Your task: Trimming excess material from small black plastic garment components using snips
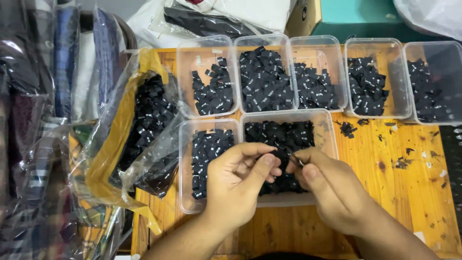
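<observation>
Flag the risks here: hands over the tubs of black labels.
1. Both hands, left hand and right hand, pinch one small black label above the front tub; a slip likely drops it into that pile.
2. The tubs sit edge to edge, so labels could cross over.
3. The open plastic bag of labels leans at the table's left edge and may spill.

small tool (297,160) between hands — mostly hidden, rightmost tub (435,82) cut off, label (262,77) print unreadable

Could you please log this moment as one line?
left hand: pinching black label | right hand: holding small tool | over tub
</observation>
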